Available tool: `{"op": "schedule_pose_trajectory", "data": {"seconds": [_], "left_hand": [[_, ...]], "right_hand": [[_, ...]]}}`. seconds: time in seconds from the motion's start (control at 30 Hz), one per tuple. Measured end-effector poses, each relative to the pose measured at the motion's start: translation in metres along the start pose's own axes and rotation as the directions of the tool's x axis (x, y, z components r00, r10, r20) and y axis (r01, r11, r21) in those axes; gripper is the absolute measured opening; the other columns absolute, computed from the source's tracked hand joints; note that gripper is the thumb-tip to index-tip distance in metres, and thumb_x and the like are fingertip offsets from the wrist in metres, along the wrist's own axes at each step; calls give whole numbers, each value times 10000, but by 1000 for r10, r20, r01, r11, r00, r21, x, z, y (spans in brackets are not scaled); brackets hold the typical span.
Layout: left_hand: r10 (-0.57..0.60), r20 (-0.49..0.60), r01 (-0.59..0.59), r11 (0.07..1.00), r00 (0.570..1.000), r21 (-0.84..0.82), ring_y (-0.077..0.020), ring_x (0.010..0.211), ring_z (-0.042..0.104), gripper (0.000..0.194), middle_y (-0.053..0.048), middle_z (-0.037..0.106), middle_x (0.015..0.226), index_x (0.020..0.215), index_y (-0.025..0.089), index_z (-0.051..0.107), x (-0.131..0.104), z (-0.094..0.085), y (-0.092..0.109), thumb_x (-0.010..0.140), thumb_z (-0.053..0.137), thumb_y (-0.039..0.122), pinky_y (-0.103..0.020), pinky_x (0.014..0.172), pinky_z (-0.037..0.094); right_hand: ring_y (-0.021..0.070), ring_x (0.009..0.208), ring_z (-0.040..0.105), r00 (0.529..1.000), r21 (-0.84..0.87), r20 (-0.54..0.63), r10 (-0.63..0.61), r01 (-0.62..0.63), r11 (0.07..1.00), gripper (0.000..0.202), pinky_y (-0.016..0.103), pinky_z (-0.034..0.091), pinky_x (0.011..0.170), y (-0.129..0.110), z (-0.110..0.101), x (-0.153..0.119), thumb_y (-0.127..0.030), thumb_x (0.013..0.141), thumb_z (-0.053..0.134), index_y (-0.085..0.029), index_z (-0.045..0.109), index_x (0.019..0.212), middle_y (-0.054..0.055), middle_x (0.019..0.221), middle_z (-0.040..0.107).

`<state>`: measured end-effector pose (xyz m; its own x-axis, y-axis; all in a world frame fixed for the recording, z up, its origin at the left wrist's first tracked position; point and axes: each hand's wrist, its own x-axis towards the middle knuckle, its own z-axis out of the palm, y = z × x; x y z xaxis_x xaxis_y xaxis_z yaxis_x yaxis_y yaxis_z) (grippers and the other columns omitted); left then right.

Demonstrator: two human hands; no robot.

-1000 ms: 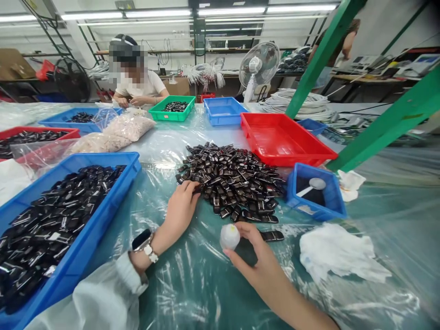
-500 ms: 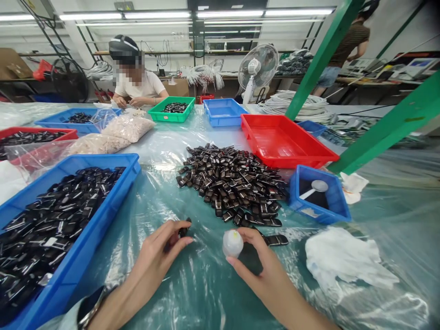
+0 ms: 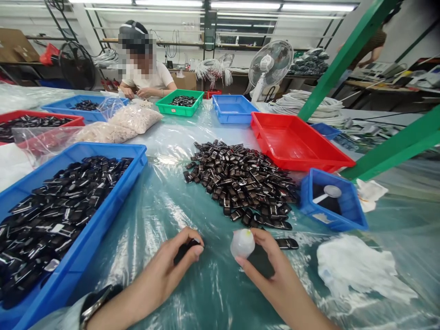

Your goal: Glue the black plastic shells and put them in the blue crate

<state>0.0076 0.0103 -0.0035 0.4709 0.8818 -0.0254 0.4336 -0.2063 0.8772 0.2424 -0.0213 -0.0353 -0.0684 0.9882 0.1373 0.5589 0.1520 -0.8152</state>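
My left hand (image 3: 172, 261) pinches a small black plastic piece (image 3: 193, 243) between thumb and fingers, most of it hidden by the hand. To its right, my right hand (image 3: 271, 261) is closed round a small translucent white bottle (image 3: 242, 244) with a yellowish spot near its top. Both hands are held apart, low over the green, plastic-covered table (image 3: 151, 215). Beyond them lies a heap of glossy black plastic pieces (image 3: 240, 176). One loose black piece (image 3: 288, 244) rests just past my right hand.
On the left stands a long blue tray (image 3: 118, 208) of black pieces. At right are a blue bin (image 3: 330, 221) with a white spoon (image 3: 332, 191), a crumpled white cloth (image 3: 357, 266) and a red tray (image 3: 299, 142). A green post (image 3: 347, 59) rises there. Across the table sits a person (image 3: 147, 78).
The whole view has shifted, with things sitting further right in the picture. My left hand has turned its black piece, which shows less now. The bottle stays in my right hand.
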Motion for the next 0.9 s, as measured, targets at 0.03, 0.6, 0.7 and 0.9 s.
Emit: {"op": "schedule_pose_trajectory", "data": {"seconds": [0.03, 0.6, 0.7, 0.9], "left_hand": [[-3, 14, 3, 1000, 1000, -15, -169, 779, 573, 196, 1, 579, 843, 962, 246, 521, 0, 0, 1, 1018, 354, 331, -253, 682, 438], [-61, 40, 60, 998, 997, 19, -138, 619, 412, 269, 31, 431, 696, 727, 206, 438, -2, 2, 2, 941, 498, 357, -248, 544, 307], [-17, 102, 19, 1000, 995, -20, -181, 870, 515, 174, -11, 522, 906, 975, 236, 513, -5, -3, 7, 1010, 363, 316, -292, 767, 388], [13, 109, -2, 995, 994, -98, -183, 1108, 468, 221, -4, 473, 1143, 1190, 353, 455, -7, -5, 1, 1031, 331, 261, -298, 941, 356]], "right_hand": [[224, 1051, 628, 1000, -2, 1, -1, 1, 1000, 308, 351, 548, 816, 0, 0, 0, -317, 885, 544, -317, 419, 1166, 40, 1113, 634], [184, 793, 640, 981, 232, 49, 188, -194, 953, 292, 220, 527, 551, -20, -6, -14, -478, 930, 466, -295, 464, 1158, 32, 880, 631], [179, 754, 658, 988, 167, 59, 143, -151, 974, 309, 254, 558, 628, -18, -9, -13, -460, 901, 535, -306, 553, 1168, 32, 926, 672], [212, 855, 704, 993, 28, 109, -36, 34, 999, 377, 264, 583, 668, -10, -13, -14, -359, 795, 690, -323, 615, 1163, 25, 1048, 718]]}}
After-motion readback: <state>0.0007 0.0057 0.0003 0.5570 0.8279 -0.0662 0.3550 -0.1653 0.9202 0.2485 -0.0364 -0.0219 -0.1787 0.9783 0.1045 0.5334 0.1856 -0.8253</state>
